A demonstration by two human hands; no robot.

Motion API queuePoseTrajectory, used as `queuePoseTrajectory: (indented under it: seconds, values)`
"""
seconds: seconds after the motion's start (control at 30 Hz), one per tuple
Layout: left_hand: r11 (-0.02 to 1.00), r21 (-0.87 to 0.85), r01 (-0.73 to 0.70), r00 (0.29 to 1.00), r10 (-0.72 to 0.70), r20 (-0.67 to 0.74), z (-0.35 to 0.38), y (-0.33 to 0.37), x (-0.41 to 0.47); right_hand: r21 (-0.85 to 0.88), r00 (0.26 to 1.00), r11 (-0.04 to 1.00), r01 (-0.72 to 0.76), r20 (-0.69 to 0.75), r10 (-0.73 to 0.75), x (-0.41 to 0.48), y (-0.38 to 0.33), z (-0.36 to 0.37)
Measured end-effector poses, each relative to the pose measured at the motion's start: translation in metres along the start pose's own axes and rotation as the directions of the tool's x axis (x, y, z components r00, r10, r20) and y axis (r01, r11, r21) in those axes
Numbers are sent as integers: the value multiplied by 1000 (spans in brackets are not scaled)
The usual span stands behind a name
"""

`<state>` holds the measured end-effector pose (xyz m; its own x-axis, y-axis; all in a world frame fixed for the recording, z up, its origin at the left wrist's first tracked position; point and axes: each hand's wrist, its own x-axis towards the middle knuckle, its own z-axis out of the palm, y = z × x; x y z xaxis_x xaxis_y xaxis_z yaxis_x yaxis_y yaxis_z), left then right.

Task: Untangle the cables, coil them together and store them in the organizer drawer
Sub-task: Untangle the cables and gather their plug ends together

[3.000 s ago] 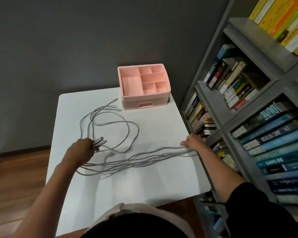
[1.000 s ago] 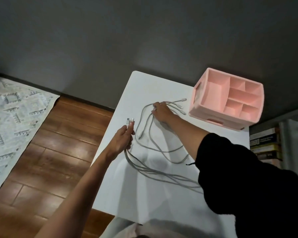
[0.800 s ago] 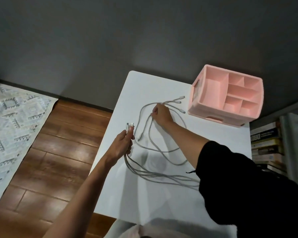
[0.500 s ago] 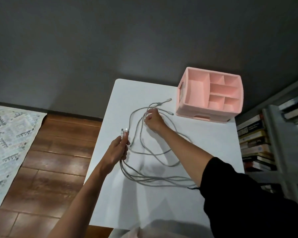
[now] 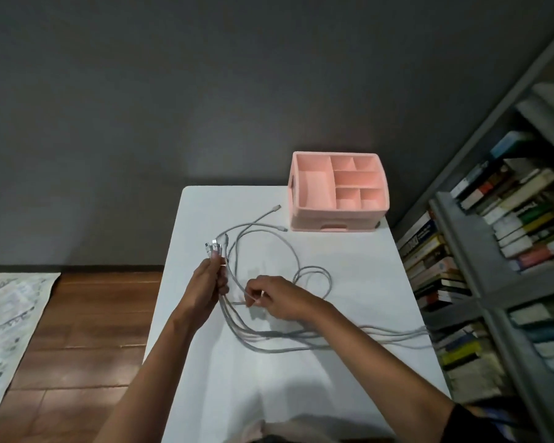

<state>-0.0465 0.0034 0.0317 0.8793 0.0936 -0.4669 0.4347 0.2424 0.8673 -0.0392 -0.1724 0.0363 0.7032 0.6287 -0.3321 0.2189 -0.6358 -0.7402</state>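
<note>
A grey bookshelf packed with books stands just right of the white table. At the table's far right corner sits the pink organizer, its front drawer pushed in. The grey cables sprawl in loose loops across the table's middle, and some strands trail off its right edge. Near the table's left edge, the left hand grips several cables in a fist, their plugs sticking up. Over the table's middle, the right hand pinches one strand between curled fingers.

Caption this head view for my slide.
Left hand grips cable plugs, right hand pinches one cable, pink organizer behind.
</note>
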Motion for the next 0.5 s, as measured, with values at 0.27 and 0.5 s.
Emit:
queuePoseTrajectory:
  seconds: [0.27,0.5]
  values:
    - [981,171,-87,995,80,52,13,3,-23,-81,999,997,9,37,-6,-23,-2,8]
    - [985,139,-99,995,95,34,11,-1,-33,22,998,1000,-23,65,21,-29,-3,7]
